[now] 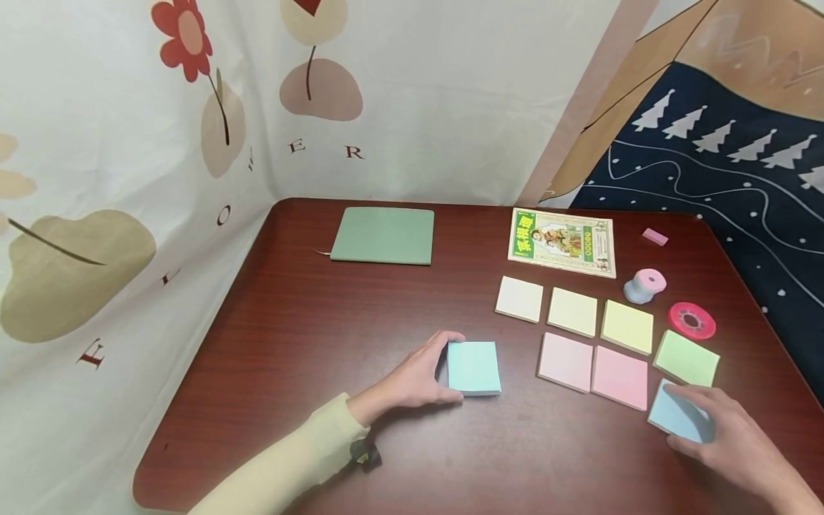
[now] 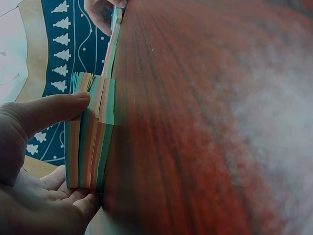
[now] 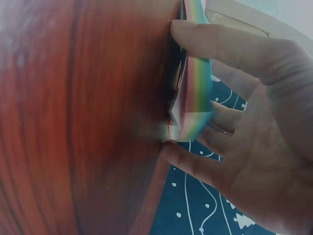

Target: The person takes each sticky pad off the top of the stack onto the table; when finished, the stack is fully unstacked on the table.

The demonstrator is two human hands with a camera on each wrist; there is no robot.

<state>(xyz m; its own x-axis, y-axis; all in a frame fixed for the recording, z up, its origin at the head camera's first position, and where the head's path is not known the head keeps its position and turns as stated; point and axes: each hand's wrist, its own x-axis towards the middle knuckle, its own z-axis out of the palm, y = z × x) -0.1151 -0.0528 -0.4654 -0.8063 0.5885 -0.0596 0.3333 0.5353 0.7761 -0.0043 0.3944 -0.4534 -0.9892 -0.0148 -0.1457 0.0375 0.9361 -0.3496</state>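
Observation:
My left hand point(image 1: 418, 375) holds a thick stack of sticky notes point(image 1: 473, 368), pale blue on top, with the thumb and fingers on opposite sides. In the left wrist view, layers of several colours show along the edges of the sticky notes point(image 2: 88, 147), and the stack stands on the table. At the right, my right hand point(image 1: 730, 433) grips a thinner blue sticky-note pad point(image 1: 684, 415) between thumb and fingers. The right wrist view shows coloured layers in this pad's side point(image 3: 198, 88). It lies close to the tabletop; whether it touches is unclear.
Between the hands lie two pink pads point(image 1: 619, 377), with white, yellow and green pads point(image 1: 687, 357) behind and beside them. Farther back are a pink-topped spool point(image 1: 644, 286), a red ring point(image 1: 692, 320), a pink eraser-like block point(image 1: 655, 237), a printed booklet point(image 1: 562, 242) and a green notebook point(image 1: 384, 236).

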